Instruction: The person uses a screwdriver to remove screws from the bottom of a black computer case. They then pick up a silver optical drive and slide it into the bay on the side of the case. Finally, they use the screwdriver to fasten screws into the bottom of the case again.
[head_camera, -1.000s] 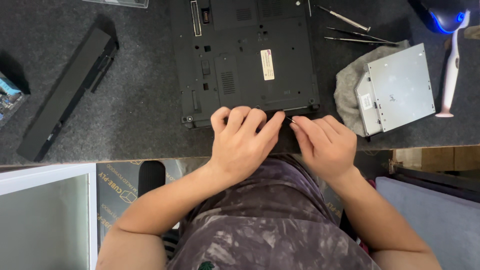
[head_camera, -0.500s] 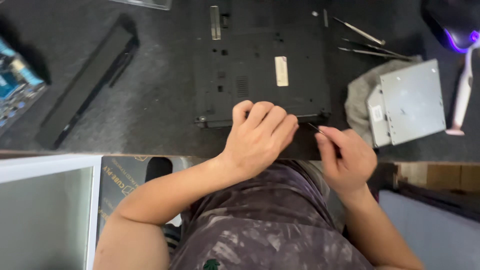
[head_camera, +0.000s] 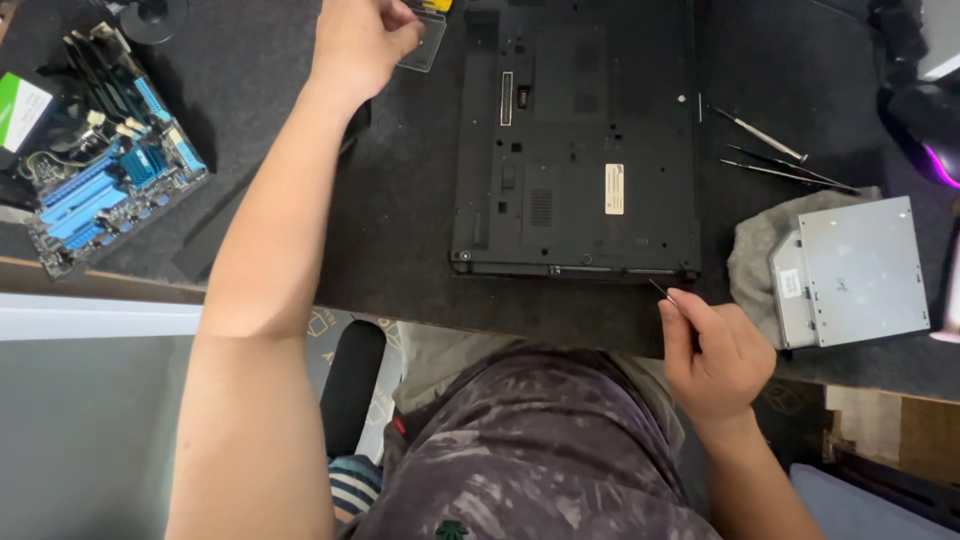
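Laptop (head_camera: 575, 150), black, upside down, underside up

Laptop (head_camera: 575, 140): black, closed and turned underside up on the dark desk mat, its near edge parallel to the desk's near edge; a white label sits right of centre on the base, with vent slots beside it.
Small screwdriver (head_camera: 662, 292): thin metal shaft, pinched in the right hand (head_camera: 712, 355), tip just near of the laptop's near right corner.
Clear plastic case (head_camera: 424, 42): small, flat, at the far left of the laptop, touched by the left hand (head_camera: 362, 42).
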